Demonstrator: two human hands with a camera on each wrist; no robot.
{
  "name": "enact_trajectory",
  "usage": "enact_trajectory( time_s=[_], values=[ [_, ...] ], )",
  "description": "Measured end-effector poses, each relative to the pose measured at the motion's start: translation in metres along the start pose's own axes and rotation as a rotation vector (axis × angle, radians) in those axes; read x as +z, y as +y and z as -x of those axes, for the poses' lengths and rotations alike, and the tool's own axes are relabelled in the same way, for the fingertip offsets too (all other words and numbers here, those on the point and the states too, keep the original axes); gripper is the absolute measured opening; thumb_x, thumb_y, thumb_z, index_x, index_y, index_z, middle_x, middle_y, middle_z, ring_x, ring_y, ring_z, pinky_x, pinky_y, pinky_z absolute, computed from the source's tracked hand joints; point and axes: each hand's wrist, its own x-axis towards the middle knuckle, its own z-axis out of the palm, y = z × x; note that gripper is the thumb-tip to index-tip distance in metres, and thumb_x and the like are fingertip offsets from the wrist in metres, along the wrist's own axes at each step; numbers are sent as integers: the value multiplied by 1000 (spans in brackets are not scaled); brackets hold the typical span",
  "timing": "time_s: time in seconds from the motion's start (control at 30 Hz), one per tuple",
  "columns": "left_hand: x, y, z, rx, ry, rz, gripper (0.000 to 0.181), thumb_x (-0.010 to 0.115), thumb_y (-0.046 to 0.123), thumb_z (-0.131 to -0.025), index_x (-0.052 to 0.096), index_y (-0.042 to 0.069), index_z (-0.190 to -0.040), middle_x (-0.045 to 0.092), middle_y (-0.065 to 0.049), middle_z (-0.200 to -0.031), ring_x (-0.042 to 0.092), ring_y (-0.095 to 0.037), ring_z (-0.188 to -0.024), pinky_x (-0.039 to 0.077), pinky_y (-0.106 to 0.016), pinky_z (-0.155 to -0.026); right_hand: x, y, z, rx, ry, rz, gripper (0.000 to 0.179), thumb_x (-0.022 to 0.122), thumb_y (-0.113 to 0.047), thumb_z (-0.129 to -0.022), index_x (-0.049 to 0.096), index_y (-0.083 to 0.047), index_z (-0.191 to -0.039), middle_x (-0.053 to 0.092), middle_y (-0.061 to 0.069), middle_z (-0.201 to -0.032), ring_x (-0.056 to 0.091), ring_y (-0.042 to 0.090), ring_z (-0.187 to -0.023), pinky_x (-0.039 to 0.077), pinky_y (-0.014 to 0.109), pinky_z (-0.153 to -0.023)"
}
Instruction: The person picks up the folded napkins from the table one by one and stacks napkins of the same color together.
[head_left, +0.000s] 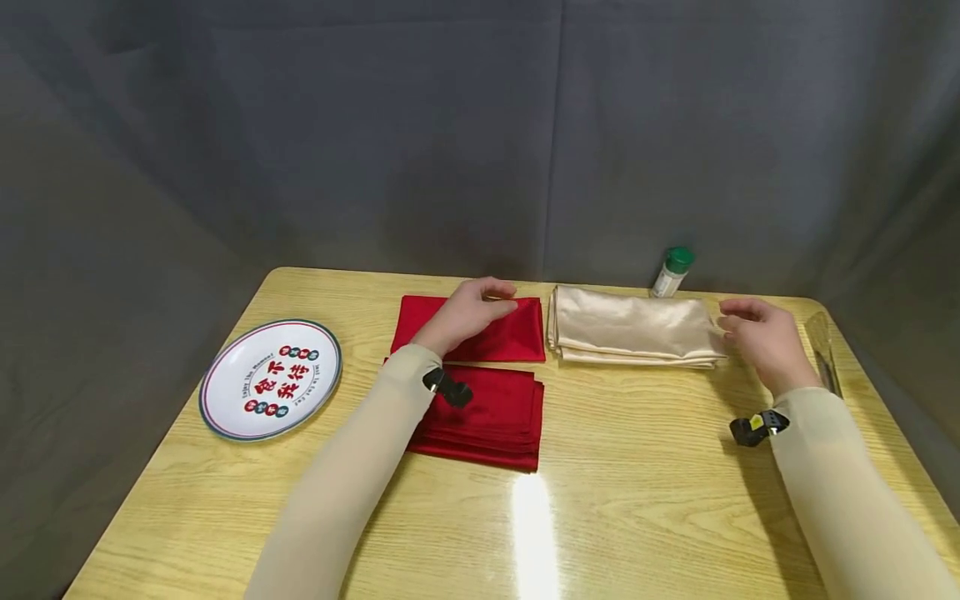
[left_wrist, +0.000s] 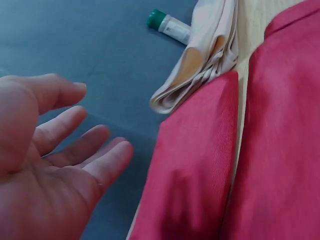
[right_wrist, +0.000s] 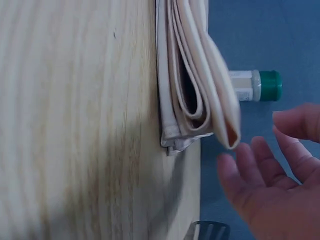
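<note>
Two folded red cloths lie one behind the other: the back cloth (head_left: 525, 329) and the front cloth (head_left: 487, 408). My left hand (head_left: 472, 312) hovers over the back one, fingers loosely bent and holding nothing; the left wrist view shows a gap between those fingers and the red fabric (left_wrist: 195, 160). A folded champagne-coloured satin cloth (head_left: 633, 325) lies to the right of the red ones. Just off its right end is my right hand (head_left: 765, 342), with nothing in its grasp. In the right wrist view, its fingertips come close to the cloth's folded edge (right_wrist: 227, 120); whether they touch, I cannot tell.
A white plate (head_left: 225, 383) with red lettering sits at the left of the wooden table (head_left: 622, 500). Behind the satin cloth stands a small green-capped shaker bottle (head_left: 672, 271). A slotted utensil (head_left: 823, 350) lies by the right edge. Grey curtain (head_left: 465, 142) hangs behind.
</note>
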Motion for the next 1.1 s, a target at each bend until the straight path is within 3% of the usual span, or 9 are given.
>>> enact_trajectory(
  time_s=[0.17,0.33,0.43,0.53,0.7,0.83,0.97,1.1],
  values=[
    [-30,-9,34,3,-1,-37,34,69,29,-92,65,16,-123,61,2,-122,55,-18,-112,47,-36,-93,-1,-12,17,-29,-4,68,50,50,-42,-101,53,-5,-134,57,5,-122,50,13,-104,41,27,-81],
    [-62,-20,73,3,47,-52,32,67,28,-93,66,14,-121,61,0,-121,54,-20,-110,46,-39,-92,9,-33,39,-129,-107,-8,41,52,-34,-102,56,-3,-129,64,-7,-111,57,8,-103,45,22,-82],
    [-76,-28,93,-9,85,-54,33,66,29,-94,65,11,-122,61,-2,-120,54,-21,-109,45,-39,-90,27,-45,51,-190,-201,-29,36,50,-25,-103,56,1,-126,65,3,-114,62,12,-102,50,21,-81],
    [-84,-39,107,-19,107,4,34,66,26,-95,63,5,-122,63,-9,-118,59,-27,-106,47,-40,-91,53,-54,60,-221,-287,-9,33,50,-21,-103,59,3,-124,63,17,-118,63,21,-102,52,27,-83],
    [-83,-62,119,-74,75,29,36,66,21,-95,59,0,-124,64,-16,-114,64,-31,-101,52,-41,-87,97,-57,69,-259,-383,126,30,57,-18,-99,63,-1,-123,63,14,-123,60,29,-110,50,41,-87],
    [-76,-76,125,-112,63,-36,36,66,21,-94,59,1,-124,65,-12,-111,62,-26,-96,53,-39,-77,125,-54,75,-315,-436,250,34,60,-19,-97,61,-3,-127,61,13,-127,58,32,-116,48,46,-93],
    [-70,-78,127,-105,50,-133,38,68,25,-93,61,3,-123,64,-9,-110,59,-23,-95,50,-35,-77,140,-55,82,-377,-476,370,45,61,-24,-96,55,-7,-137,58,14,-130,51,36,-122,40,52,-100],
    [-64,-75,128,-106,36,-206,38,68,26,-92,61,5,-123,64,-6,-107,57,-21,-95,47,-35,-79,148,-58,92,-412,-528,460,59,61,-30,-95,44,-12,-148,43,22,-147,30,45,-138,24,60,-109]
  ],
)
